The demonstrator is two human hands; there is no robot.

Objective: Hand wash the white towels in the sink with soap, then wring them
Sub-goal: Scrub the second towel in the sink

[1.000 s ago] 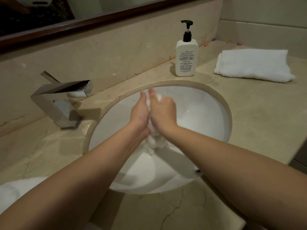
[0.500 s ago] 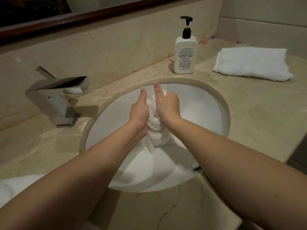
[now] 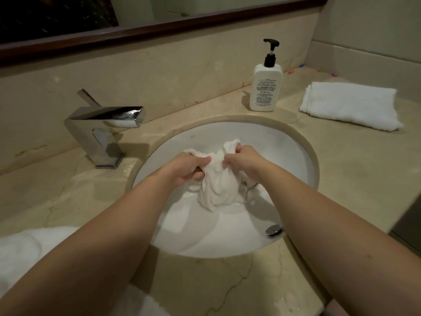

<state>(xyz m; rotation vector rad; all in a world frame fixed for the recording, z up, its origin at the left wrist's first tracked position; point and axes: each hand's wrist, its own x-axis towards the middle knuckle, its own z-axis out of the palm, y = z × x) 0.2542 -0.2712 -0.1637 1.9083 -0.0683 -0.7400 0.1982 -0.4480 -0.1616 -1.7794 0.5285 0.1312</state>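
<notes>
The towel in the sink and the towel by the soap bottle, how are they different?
The towel in the sink is bunched up and hanging in wrinkles; the towel on the counter is folded flat and neat. The sink towel is gripped by the left hand and the right hand, while nobody touches the counter towel. The sink towel hangs over the basin; the other lies beside the soap bottle. Both are white.

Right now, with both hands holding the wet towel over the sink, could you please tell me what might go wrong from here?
1. The left hand and right hand grip only the wet towel's top edge; it could slip into the sink.
2. Splashes might reach the folded towel on the counter.
3. The soap bottle stands near the rim; an elbow might knock it.
</notes>
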